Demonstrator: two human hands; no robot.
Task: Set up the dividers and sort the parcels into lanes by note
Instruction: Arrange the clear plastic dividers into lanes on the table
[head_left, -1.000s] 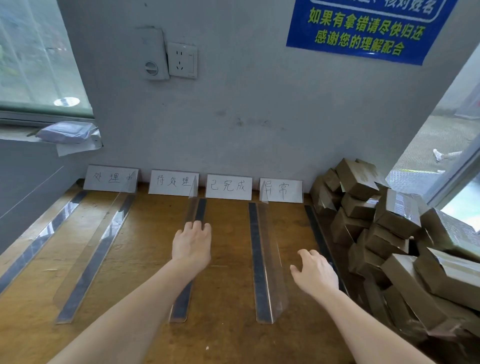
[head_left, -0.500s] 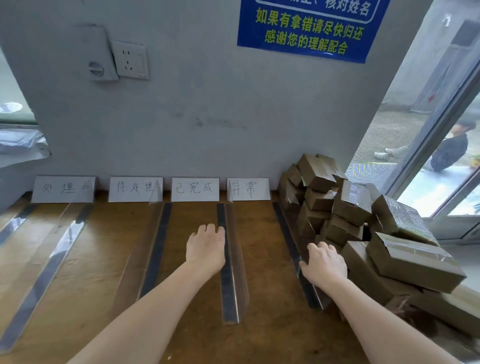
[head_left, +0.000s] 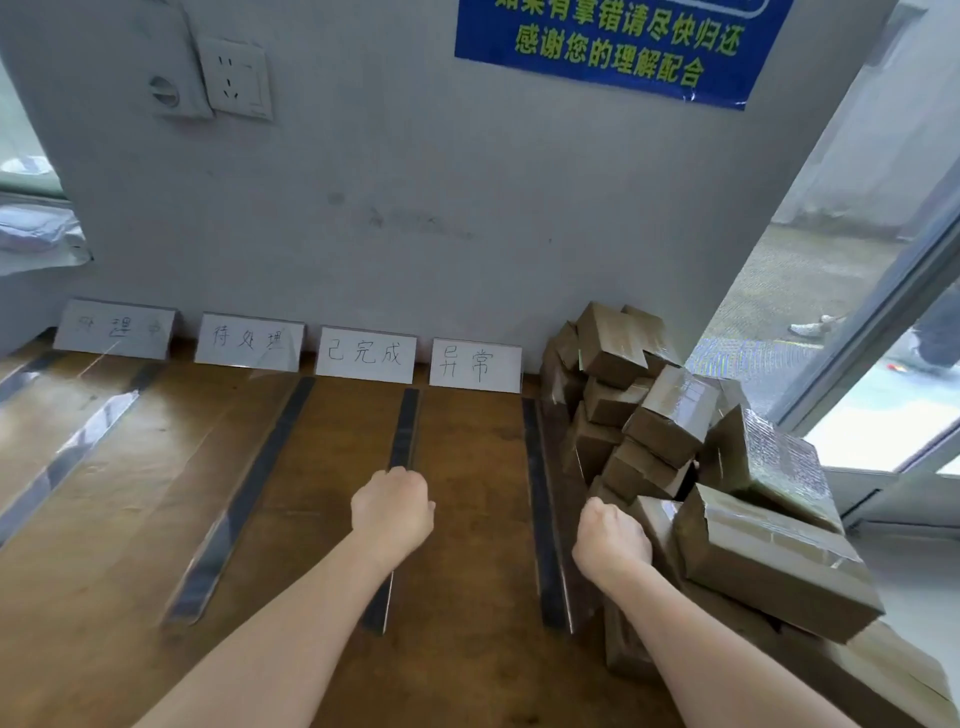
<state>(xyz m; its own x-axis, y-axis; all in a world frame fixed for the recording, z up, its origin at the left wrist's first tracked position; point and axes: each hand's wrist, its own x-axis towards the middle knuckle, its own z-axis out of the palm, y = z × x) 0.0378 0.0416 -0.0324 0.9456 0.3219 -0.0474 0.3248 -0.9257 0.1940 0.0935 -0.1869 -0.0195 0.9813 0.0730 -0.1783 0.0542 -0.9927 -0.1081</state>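
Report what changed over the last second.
The left hand moved right, leaving the neighbouring divider, onto the clear plastic divider and curled over it. The right hand reached the brown cardboard parcel pile and curled; what it holds is hidden. The white paper lane labels and the parcels stayed put.

Far wall, left to right: first card (head_left: 117, 329) reads 处理中 (faint), second card (head_left: 249, 341) 待处理, third card (head_left: 365, 354) 已完成, fourth card (head_left: 475, 365) 异常. The blue sign (head_left: 608, 52) reads 感谢您的理解配合.

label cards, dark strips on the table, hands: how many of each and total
label cards: 4
dark strips: 5
hands: 2
total: 11
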